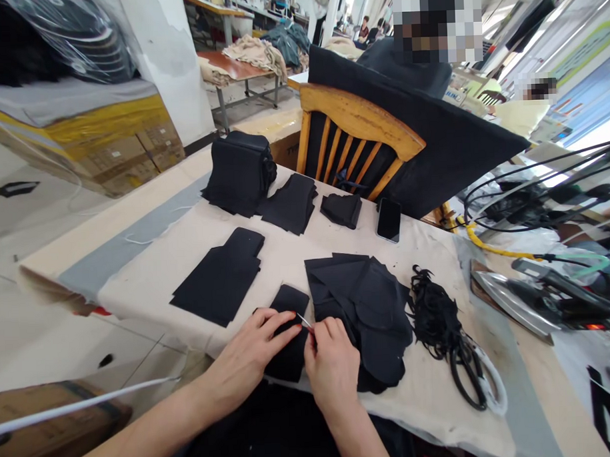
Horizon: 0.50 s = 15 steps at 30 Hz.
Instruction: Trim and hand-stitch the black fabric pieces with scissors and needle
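Observation:
A small black fabric piece (290, 299) lies at the near side of the table, in front of me. Across it rests my left hand (269, 336), fingers stretched and pressing the cloth flat. My right hand (332, 357) is closed on a thin, light-coloured pointed tool (303, 320), whose tip reaches the fabric beside my left fingertips. Its exact kind is too small to tell. Right of that hand a loose pile of black cut pieces (368, 313) is fanned out. To the left lies a neater stack of black pieces (219, 278).
Farther back are a tall black fabric stack (239, 171), smaller stacks (291, 202), and a phone (389, 220). Black strips (432, 311) and scissors (467, 376) lie at right, near an iron (528, 301). A wooden chair (359, 123) stands beyond the table; a person sits behind it.

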{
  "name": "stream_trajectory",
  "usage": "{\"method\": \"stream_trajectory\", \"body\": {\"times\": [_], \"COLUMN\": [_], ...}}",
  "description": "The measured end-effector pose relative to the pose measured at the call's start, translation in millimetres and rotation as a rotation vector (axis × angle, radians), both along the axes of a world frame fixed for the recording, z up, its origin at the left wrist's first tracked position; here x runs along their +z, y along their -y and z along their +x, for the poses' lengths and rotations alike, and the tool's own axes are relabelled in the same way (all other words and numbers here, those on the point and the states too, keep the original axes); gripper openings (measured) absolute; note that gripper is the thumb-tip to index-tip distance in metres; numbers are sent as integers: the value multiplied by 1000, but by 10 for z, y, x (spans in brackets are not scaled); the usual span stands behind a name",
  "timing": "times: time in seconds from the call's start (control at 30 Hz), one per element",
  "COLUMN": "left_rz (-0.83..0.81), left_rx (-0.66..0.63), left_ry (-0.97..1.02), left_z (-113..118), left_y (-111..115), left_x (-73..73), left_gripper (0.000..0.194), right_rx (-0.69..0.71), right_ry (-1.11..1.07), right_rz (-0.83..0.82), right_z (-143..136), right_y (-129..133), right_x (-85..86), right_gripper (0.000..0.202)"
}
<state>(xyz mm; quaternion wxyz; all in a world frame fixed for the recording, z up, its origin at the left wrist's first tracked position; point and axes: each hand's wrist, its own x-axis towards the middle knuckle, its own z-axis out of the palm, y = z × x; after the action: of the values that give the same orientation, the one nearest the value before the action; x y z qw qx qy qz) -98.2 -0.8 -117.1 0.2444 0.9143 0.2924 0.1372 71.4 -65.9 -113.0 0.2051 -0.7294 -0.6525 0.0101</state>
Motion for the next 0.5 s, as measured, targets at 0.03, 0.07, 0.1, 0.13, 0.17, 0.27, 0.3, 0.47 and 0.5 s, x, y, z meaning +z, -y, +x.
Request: {"method": "stream_trajectory", "body": {"times": [0.03, 0.07, 0.1, 0.13, 0.17, 0.27, 0.3, 0.47, 0.5], "left_rz": [14, 26, 36, 45, 50, 54, 56, 83, 86], "left_rx": [-9, -15, -16, -14, -13, -22, -25, -34, -40], "left_ry": [-9, -19, -29, -38, -46, -55, -55, -87, -95], "left_z": [4, 8, 10, 12, 13, 14, 14, 14, 14], "left_y": [5, 9, 11, 13, 14, 11, 10, 6, 6], "left_x": [-1, -1, 0, 4, 9, 26, 31, 23, 16], "left_gripper": [73, 73, 72, 72, 71, 72, 72, 70, 67], "right_rx": [1, 0, -8, -22, -42, -93, -96, -108, -125], "right_ry": [-4, -11, -19, -29, -41, -86, -102, -117, -99], "right_rz": [-3, -6, -10, -14, -18, -35, -42, -101, -114], "right_z": [2, 8, 19, 35, 54, 109, 117, 42, 18], "right_y": [4, 9, 15, 23, 31, 49, 49, 5, -7], "right_x": [1, 4, 8, 14, 23, 52, 61, 84, 87], "right_gripper": [17, 18, 19, 19, 19, 16, 14, 11, 12]}}
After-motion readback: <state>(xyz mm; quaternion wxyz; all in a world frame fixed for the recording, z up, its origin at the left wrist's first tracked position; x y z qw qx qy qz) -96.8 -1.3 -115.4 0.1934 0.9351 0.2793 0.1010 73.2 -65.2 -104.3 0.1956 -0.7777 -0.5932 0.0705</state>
